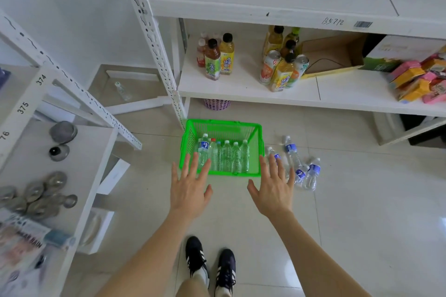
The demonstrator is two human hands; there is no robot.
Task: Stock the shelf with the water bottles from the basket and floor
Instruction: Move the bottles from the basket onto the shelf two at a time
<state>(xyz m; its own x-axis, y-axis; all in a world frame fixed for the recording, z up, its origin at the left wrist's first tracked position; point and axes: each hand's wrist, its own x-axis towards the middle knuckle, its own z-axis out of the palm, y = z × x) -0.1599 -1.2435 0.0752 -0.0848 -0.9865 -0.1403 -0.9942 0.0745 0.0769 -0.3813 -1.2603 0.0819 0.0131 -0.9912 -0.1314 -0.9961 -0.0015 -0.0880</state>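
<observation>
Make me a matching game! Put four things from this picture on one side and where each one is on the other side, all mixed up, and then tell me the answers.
Things:
1. green basket
2. purple bin
3. cardboard box
4. blue-label bottles

Places:
A. lying loose on the floor tiles
B. on the shelf board beside the drink cans
C. tucked under the lowest shelf board
D. on the floor, straight ahead of both open hands

Pairs: 1-D, 2-C, 3-B, 4-A
</observation>
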